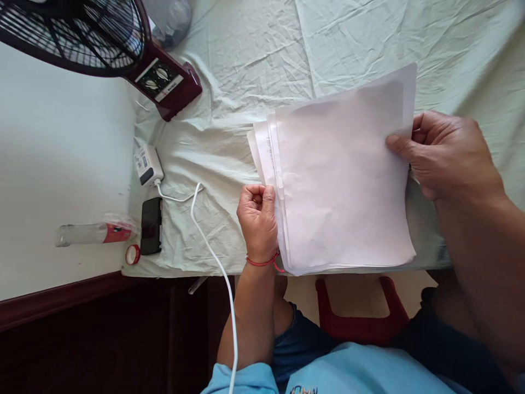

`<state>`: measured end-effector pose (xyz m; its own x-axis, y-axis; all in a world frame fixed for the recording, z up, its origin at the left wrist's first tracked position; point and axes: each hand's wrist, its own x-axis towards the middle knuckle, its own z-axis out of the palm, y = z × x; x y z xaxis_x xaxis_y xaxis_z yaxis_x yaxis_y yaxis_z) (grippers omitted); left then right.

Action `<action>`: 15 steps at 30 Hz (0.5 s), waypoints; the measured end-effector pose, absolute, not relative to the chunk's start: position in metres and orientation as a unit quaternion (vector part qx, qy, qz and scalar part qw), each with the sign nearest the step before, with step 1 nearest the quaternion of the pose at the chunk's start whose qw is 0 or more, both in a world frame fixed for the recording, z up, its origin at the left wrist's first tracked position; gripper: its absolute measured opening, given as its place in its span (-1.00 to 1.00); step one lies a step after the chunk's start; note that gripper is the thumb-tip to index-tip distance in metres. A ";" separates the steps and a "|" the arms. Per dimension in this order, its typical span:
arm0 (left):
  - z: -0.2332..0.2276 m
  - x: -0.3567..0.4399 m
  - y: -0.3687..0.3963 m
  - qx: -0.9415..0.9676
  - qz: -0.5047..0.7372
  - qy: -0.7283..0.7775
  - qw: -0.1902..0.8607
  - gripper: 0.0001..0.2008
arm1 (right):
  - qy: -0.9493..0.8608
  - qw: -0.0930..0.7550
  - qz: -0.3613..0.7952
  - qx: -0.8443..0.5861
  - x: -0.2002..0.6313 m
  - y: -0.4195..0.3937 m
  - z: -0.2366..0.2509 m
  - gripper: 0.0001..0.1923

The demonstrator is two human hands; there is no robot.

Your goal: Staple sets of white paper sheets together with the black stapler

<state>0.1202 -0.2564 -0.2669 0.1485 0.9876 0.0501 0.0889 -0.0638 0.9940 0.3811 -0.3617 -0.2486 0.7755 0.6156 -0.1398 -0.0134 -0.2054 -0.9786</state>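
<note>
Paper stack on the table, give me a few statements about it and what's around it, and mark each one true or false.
1. Both hands hold the paper stack. True: the left hand grips its left edge and the right hand its right edge.
2. The left wrist bears a red string bracelet. True.
3. The phone lies on top of the papers. False: it lies near the table's left edge, apart from them.
4. The fan stands at the right of the table. False: it stands at the upper left.
5. A white cable runs from the white charger off the table's near edge. True.
</note>
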 end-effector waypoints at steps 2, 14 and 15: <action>-0.266 0.121 -0.256 0.571 0.463 0.462 0.496 -0.68 | -0.202 0.591 0.262 -0.736 0.380 -0.361 -0.246 -0.94; -0.265 0.119 -0.260 0.615 0.417 0.477 0.469 -0.80 | -0.207 0.601 0.269 -0.724 0.377 -0.360 -0.245 -0.92; -0.265 0.119 -0.259 0.620 0.412 0.478 0.467 -0.78 | -0.208 0.604 0.270 -0.720 0.376 -0.360 -0.245 -0.92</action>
